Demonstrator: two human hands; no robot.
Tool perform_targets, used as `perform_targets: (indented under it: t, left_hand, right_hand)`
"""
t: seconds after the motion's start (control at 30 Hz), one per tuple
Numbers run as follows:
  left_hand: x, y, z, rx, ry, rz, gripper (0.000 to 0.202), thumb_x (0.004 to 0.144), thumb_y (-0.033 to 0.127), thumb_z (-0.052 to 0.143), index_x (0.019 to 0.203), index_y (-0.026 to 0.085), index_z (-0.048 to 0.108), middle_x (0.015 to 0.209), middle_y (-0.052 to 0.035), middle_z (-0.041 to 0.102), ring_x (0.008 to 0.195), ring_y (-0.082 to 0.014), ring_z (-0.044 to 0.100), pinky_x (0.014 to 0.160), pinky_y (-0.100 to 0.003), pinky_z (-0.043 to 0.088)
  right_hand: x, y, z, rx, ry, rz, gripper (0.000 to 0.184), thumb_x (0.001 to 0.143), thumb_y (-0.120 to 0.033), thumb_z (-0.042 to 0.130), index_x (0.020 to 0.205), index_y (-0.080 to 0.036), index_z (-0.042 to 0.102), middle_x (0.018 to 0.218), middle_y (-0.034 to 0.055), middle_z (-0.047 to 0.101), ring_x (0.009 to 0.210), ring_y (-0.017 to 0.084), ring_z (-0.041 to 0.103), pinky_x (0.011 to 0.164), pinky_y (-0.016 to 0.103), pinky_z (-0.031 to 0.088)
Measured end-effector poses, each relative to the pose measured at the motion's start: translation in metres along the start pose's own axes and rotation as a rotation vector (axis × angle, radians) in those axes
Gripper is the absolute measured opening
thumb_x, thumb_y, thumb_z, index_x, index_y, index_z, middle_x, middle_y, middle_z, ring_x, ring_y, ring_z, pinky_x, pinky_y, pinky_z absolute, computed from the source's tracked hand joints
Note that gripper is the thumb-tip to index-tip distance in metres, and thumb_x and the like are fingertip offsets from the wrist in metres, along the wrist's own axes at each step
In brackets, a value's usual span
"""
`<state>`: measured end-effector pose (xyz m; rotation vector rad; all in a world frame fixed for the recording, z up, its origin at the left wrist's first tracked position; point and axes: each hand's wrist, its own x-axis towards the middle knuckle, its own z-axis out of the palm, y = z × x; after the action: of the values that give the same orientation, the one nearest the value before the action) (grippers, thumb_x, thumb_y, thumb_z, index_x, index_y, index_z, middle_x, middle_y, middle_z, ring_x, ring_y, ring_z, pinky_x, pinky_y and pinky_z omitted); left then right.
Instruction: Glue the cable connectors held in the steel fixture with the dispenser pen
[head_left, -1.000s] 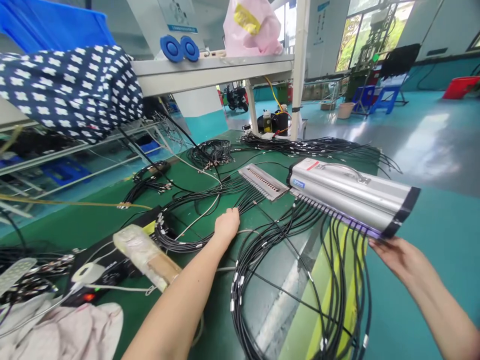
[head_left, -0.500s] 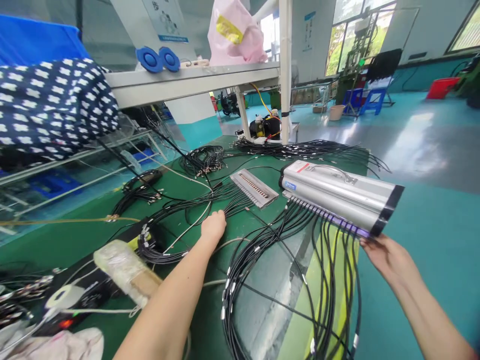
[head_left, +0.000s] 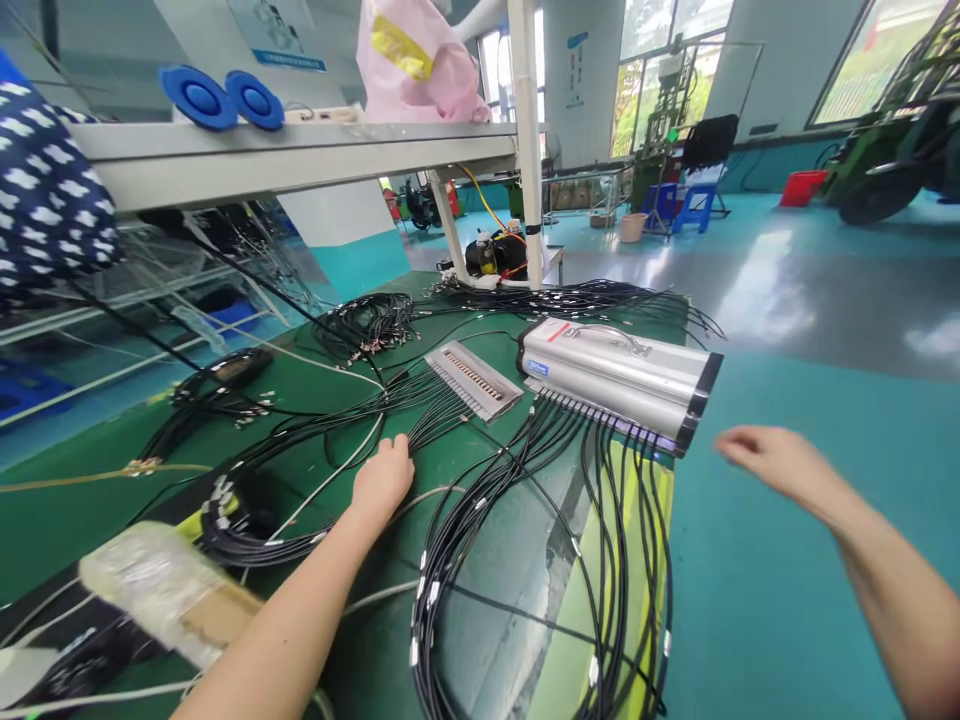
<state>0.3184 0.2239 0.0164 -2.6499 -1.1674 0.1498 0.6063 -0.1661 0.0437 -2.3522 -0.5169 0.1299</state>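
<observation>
My left hand point(head_left: 384, 476) is closed at the near side of a bundle of black cables point(head_left: 431, 425), its fingers curled over them. These cables run into a flat grey plate point(head_left: 474, 380) with a slotted row of metal contacts. My right hand point(head_left: 772, 465), slightly blurred, hangs off the right end of a silver metal case point(head_left: 615, 370), apart from it. Its fingers are curled together and nothing shows in them. The case has a handle on top and a purple glow along its lower edge; a row of looped black cables point(head_left: 450, 540) comes out beneath it.
More black cable bundles point(head_left: 585, 297) lie along the back of the green table point(head_left: 300, 420). A plastic-wrapped block point(head_left: 161, 580) is at the lower left. A white shelf point(head_left: 315, 165) with a pink bag point(head_left: 416, 70) stands behind, its post near the case.
My right hand has come away from the case's right end, where it was touching the lower corner. My left hand stays at the cables; the whole view has shifted.
</observation>
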Motion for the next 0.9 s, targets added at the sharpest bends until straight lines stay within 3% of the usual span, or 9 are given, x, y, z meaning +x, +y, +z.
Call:
perform_targets:
  t: [0.07,0.13,0.2,0.3,0.4,0.53,0.73,0.83,0.9]
  left_hand:
    - [-0.01,0.004,-0.006,-0.013,0.011,0.018,0.026,0.09,0.022,0.031,0.109,0.013,0.046,0.106,-0.013,0.053,0.082,-0.024,0.065,0.067,-0.034,0.049]
    - [-0.02,0.009,-0.013,-0.03,0.013,0.032,0.026,0.09,0.025,0.031,0.11,0.016,0.045,0.108,-0.0116,0.051,0.081,-0.0233,0.065,0.064,-0.034,0.049]
    - [-0.029,0.014,-0.02,-0.045,0.007,0.044,0.025,0.09,0.028,0.032,0.11,0.018,0.045,0.109,-0.0103,0.051,0.08,-0.0228,0.065,0.063,-0.033,0.049]
    - [-0.046,0.012,-0.029,-0.057,-0.003,0.06,0.024,0.09,0.03,0.035,0.11,0.021,0.045,0.11,-0.0088,0.051,0.081,-0.0217,0.064,0.062,-0.032,0.049]
    - [-0.064,-0.005,-0.034,-0.053,-0.019,0.067,0.022,0.09,0.031,0.036,0.108,0.021,0.046,0.109,-0.0075,0.051,0.084,-0.022,0.064,0.063,-0.032,0.049]
    - [-0.085,-0.028,-0.03,-0.045,-0.061,0.061,0.021,0.089,0.028,0.038,0.106,0.02,0.049,0.107,-0.0076,0.052,0.084,-0.0229,0.064,0.06,-0.031,0.049]
    - [-0.096,-0.037,-0.02,-0.058,-0.088,0.067,0.02,0.088,0.028,0.04,0.105,0.022,0.05,0.107,-0.0056,0.054,0.084,-0.0203,0.064,0.062,-0.029,0.048]
    - [-0.088,-0.059,-0.026,-0.066,-0.053,0.004,0.021,0.088,0.032,0.042,0.106,0.025,0.05,0.107,-0.0036,0.056,0.088,-0.0201,0.063,0.066,-0.029,0.048]
    - [-0.078,-0.086,-0.033,-0.059,-0.008,-0.092,0.023,0.089,0.033,0.039,0.108,0.025,0.05,0.107,-0.0043,0.057,0.092,-0.021,0.061,0.07,-0.03,0.047]
  right_hand:
    - [0.013,-0.038,-0.025,-0.116,0.155,-0.034,0.023,0.071,-0.041,0.051,0.076,-0.022,0.062,0.081,0.0094,0.066,0.082,0.032,0.06,0.074,0.043,0.044]
    - [0.035,-0.084,-0.028,-0.397,0.15,-0.304,0.029,0.083,-0.035,0.041,0.098,-0.019,0.061,0.102,0.0103,0.065,0.096,0.028,0.058,0.081,0.037,0.043]
    - [0.064,-0.126,-0.01,-0.469,0.048,-0.396,0.034,0.078,-0.039,0.055,0.103,-0.016,0.06,0.112,0.0126,0.061,0.108,0.03,0.052,0.089,0.036,0.04]
    - [0.1,-0.161,0.027,-0.526,-0.076,-0.379,0.034,0.078,-0.041,0.06,0.095,-0.011,0.062,0.102,0.0137,0.062,0.098,0.027,0.056,0.084,0.039,0.045]
    - [0.115,-0.166,0.043,-0.539,-0.139,-0.371,0.03,0.087,-0.039,0.052,0.099,-0.012,0.059,0.101,0.0069,0.061,0.094,0.02,0.059,0.083,0.04,0.048]
    - [0.111,-0.161,0.041,-0.542,-0.176,-0.387,0.03,0.088,-0.038,0.052,0.106,-0.014,0.058,0.107,0.0062,0.06,0.095,0.019,0.058,0.082,0.039,0.05]
    - [0.108,-0.163,0.041,-0.584,-0.181,-0.372,0.03,0.088,-0.039,0.05,0.099,-0.013,0.06,0.098,0.0057,0.062,0.09,0.018,0.059,0.081,0.038,0.048]
    - [0.108,-0.17,0.037,-0.631,-0.192,-0.395,0.033,0.083,-0.038,0.058,0.096,-0.008,0.062,0.095,0.0136,0.064,0.089,0.025,0.06,0.077,0.037,0.046]
    - [0.104,-0.184,0.041,-0.658,-0.158,-0.462,0.043,0.08,-0.036,0.061,0.108,-0.004,0.058,0.108,0.023,0.059,0.101,0.034,0.056,0.083,0.04,0.043]
